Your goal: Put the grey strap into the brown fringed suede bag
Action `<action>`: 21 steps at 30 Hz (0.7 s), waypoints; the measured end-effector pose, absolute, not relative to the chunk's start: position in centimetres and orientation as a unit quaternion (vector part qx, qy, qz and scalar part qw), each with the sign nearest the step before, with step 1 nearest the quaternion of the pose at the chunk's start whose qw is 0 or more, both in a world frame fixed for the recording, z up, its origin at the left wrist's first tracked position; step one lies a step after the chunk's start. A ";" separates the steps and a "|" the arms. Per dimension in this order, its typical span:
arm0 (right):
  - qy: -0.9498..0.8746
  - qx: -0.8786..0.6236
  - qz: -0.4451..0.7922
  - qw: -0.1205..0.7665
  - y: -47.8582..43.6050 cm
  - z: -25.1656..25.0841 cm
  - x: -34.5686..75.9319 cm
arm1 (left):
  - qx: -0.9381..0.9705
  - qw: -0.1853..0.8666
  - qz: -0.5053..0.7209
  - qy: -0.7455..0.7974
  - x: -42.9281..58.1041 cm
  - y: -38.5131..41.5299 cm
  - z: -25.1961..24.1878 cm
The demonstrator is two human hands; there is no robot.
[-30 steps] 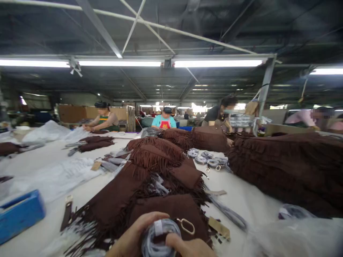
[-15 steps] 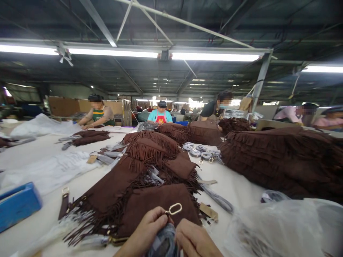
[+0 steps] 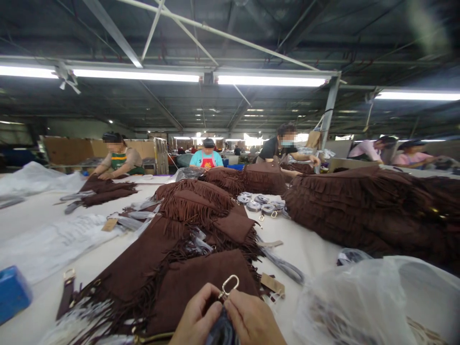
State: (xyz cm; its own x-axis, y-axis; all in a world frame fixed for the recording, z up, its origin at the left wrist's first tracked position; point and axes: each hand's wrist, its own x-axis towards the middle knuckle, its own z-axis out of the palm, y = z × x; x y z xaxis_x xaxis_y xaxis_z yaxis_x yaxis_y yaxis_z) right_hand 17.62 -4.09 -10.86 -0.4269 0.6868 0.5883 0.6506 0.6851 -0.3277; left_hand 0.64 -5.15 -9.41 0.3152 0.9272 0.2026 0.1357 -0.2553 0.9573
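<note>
Where left grip [image 3: 199, 314] adjoins right grip [image 3: 253, 316], a ring [image 3: 225, 282] protrudes upward.

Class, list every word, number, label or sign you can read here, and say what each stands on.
"S": on the turquoise sleeve across the table.
Too small to read: yellow print on the red apron; pale marks on the green apron.
Too faint to read: marks on the white plastic sheet.
No legible text: brown tag near the hands.
</note>
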 end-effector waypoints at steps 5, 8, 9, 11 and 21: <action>-0.839 -0.387 0.014 0.382 -3.9 -11.2 17.2 | 0.685 0.441 0.425 0.395 1.0 -5.5 -9.0; -0.842 -0.384 0.020 0.378 -3.9 -11.6 16.8 | 0.671 0.415 0.443 0.426 0.9 -5.4 -9.2; -0.843 -0.383 0.023 0.378 -4.0 -11.7 16.7 | 0.671 0.398 0.453 0.432 0.9 -5.3 -9.2; -0.840 -0.383 0.039 0.382 -4.1 -11.7 16.6 | 0.676 0.351 0.479 0.437 0.8 -5.2 -9.0; -0.798 -0.298 0.186 0.491 -5.1 -7.6 16.6 | 0.761 0.136 0.506 0.382 0.6 -6.5 -4.4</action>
